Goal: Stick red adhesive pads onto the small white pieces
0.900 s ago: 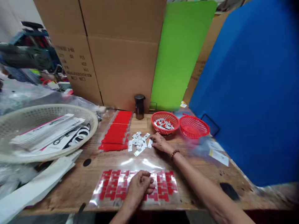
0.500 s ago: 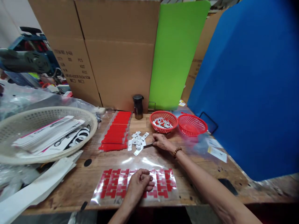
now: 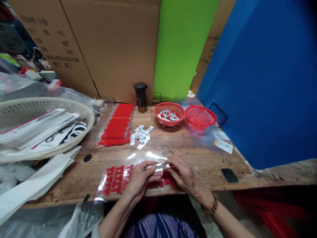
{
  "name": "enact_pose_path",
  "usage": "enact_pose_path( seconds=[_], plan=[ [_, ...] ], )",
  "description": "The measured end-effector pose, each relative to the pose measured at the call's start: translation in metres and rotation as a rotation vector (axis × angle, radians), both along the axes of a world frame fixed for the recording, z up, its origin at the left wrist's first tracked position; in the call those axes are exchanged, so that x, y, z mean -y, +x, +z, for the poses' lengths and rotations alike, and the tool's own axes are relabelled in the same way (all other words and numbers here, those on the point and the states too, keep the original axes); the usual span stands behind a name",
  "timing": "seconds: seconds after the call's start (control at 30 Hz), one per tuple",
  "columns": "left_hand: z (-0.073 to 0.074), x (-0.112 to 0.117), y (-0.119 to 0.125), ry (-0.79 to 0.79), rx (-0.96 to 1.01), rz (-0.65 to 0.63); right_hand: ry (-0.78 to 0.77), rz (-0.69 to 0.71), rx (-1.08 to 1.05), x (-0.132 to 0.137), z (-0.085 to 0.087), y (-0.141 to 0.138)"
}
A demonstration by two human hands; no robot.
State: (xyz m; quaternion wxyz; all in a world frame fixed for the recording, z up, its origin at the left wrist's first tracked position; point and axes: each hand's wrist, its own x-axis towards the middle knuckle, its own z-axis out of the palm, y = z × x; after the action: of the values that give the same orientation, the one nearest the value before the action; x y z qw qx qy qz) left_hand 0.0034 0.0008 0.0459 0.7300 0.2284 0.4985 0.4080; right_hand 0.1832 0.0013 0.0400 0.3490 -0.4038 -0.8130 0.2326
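Note:
Between both hands, above the clear plastic sheet with red T-shaped pieces [image 3: 114, 180], is a small white tag [image 3: 159, 166]. My left hand [image 3: 140, 178] is closed, pinching the tag's left end between thumb and forefinger. From the other side, the fingertips of my right hand [image 3: 183, 173] close on its right end; whether a thin tool is also in them I cannot tell. Farther back lies a loose pile of similar white tags [image 3: 141, 136]. Left of that pile, sheets of red pieces [image 3: 117, 124] are stacked in an overlapping row. My hands cover part of the nearest sheet.
A red basket [image 3: 169, 114] holds white and red pieces, beside a second red basket [image 3: 200, 117]. Behind them stand a dark jug [image 3: 141, 97], a cardboard box [image 3: 111, 49] and green and blue panels. At left, a large cream basket [image 3: 86, 132] holds printed cards.
My right hand has come back from the tag pile to meet my left hand over the sheet. A tag is now between them. The view has tilted down.

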Motion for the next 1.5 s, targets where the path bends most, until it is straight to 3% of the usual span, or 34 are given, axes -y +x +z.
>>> enact_pose_path(
  seconds=[0.17,0.4,0.77,0.9,1.1,1.27,1.5],
  plan=[
    [0.0,0.007,0.003,0.008,-0.083,-0.089,-0.172,-0.013,-0.049,0.012,0.004,0.011],
    [0.006,0.01,0.006,-0.004,-0.099,-0.17,-0.153,0.029,-0.03,0.021,0.001,0.012],
    [0.008,0.011,0.001,-0.055,-0.146,-0.334,-0.26,0.072,-0.144,0.035,-0.01,0.014],
    [0.004,0.012,0.005,-0.108,-0.11,-0.269,-0.303,-0.06,-0.197,0.044,-0.017,0.014],
    [0.003,0.006,0.016,-0.079,-0.1,-0.122,-0.311,-0.525,-0.21,0.045,-0.025,0.033],
    [-0.004,-0.006,0.029,0.004,-0.082,-0.015,-0.291,-0.487,-0.116,0.027,-0.02,0.041],
    [-0.021,-0.03,0.049,0.099,-0.086,0.09,-0.26,-0.376,0.032,-0.01,-0.021,0.03]
  ],
)
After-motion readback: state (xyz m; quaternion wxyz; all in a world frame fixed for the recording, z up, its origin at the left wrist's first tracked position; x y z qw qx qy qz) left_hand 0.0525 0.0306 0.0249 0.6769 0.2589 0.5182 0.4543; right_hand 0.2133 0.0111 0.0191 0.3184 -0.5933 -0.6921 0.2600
